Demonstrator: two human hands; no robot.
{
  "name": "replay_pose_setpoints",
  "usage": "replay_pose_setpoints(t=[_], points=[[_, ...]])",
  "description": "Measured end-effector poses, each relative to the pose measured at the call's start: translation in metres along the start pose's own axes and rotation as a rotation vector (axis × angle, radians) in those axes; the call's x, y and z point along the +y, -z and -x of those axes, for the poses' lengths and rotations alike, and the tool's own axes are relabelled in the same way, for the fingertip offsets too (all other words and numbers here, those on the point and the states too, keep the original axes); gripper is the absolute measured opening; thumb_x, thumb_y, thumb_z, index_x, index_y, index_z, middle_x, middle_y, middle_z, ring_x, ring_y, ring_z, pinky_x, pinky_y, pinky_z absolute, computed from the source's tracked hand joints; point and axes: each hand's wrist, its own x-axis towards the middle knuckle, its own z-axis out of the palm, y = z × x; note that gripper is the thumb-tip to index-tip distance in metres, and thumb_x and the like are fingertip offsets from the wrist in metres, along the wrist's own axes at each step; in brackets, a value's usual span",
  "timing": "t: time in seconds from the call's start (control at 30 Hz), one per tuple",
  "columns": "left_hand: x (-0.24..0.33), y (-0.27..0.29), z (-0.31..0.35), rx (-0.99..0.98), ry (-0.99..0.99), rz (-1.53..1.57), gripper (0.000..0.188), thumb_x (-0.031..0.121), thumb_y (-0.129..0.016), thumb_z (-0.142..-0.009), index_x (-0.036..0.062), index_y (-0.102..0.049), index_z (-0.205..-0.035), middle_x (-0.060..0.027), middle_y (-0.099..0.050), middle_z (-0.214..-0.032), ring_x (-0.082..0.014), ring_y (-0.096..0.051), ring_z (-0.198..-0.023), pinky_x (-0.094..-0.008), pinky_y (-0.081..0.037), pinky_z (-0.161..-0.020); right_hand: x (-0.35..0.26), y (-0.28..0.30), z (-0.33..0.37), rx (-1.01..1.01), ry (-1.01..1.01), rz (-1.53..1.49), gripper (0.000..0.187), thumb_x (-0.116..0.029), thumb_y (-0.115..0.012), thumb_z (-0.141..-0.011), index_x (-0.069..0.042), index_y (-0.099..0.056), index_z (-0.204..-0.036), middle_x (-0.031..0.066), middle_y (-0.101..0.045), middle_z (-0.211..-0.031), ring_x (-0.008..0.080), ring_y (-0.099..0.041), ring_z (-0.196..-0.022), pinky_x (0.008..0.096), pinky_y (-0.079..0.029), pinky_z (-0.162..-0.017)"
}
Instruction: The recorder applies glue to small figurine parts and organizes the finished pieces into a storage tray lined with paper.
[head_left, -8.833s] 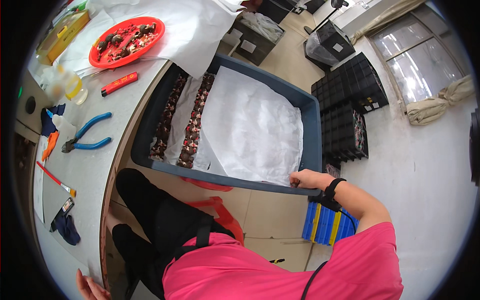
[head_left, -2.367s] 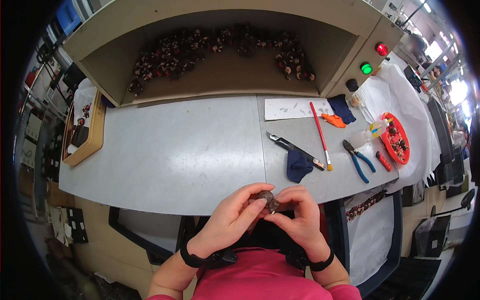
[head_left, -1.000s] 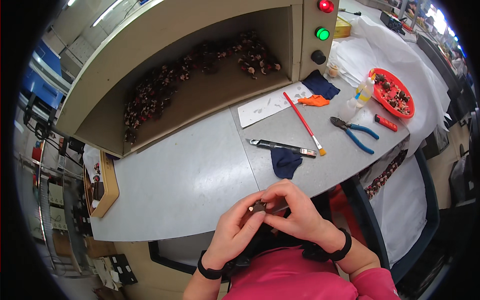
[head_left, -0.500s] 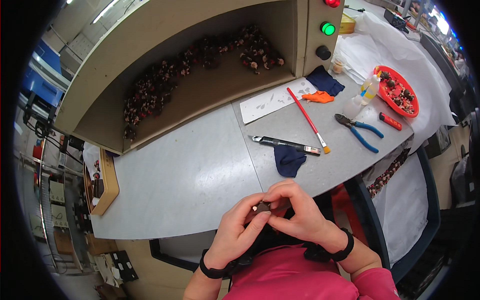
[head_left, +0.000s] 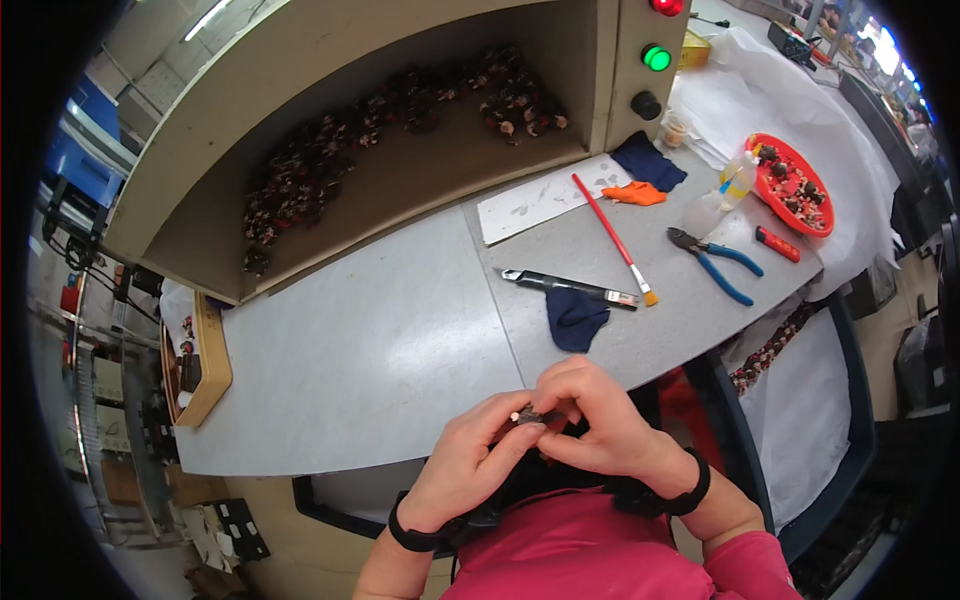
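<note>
In front of my body, just off the table's near edge, both hands meet around a small dark brown piece with a pale pinkish tip. My left hand pinches it between thumb and fingers. From the other side, my right hand closes its thumb and fingertips on it. The fingers cover most of the piece, so its exact kind does not show. Nearest to the hands on the table is a dark blue cloth scrap, partly under a black utility knife.
Right of the knife lie a red-handled brush, blue-handled cutting pliers and a red lighter-like object. Behind them are squeeze bottles and a red bowl of small pieces. A beige booth holds many similar pieces; a crate stands right.
My fingers have shifted slightly on the small piece, which seems turned a little and shows less of its dark face. The right fingers bend more over it. The whole view has shifted slightly.
</note>
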Motion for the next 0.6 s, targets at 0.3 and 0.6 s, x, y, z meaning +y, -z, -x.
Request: replay_pose_setpoints(t=[0.3, 0.6], points=[[-0.007, 0.000, 0.010, 0.108, 0.074, 0.314, 0.026, 0.005, -0.060, -0.092, -0.0013, -0.058, -0.118, -0.0105, -0.060, -0.109, -0.0135, -0.064, -0.093, -0.0243, -0.052, -0.079, -0.027, 0.040, 0.008, 0.112, 0.094, 0.388, 0.044, -0.006, -0.078, -0.076, -0.005, -0.051, -0.111, 0.0121, -0.056, -0.105, 0.0257, -0.057, -0.095, 0.0337, -0.047, -0.082], [-0.001, 0.007, 0.005, 0.038, 0.038, 0.241, 0.030, -0.003, -0.060, -0.089, -0.0025, -0.055, -0.119, -0.0084, -0.049, -0.116, -0.0158, -0.063, -0.099, -0.0256, -0.052, -0.086, 0.011, 0.149, -0.008, 0.767, -0.158, 0.672, 0.046, -0.010, -0.072, -0.081, -0.001, -0.048, -0.119, 0.0070, -0.053, -0.106, 0.0150, -0.053, -0.091, 0.0286, -0.044, -0.079]])
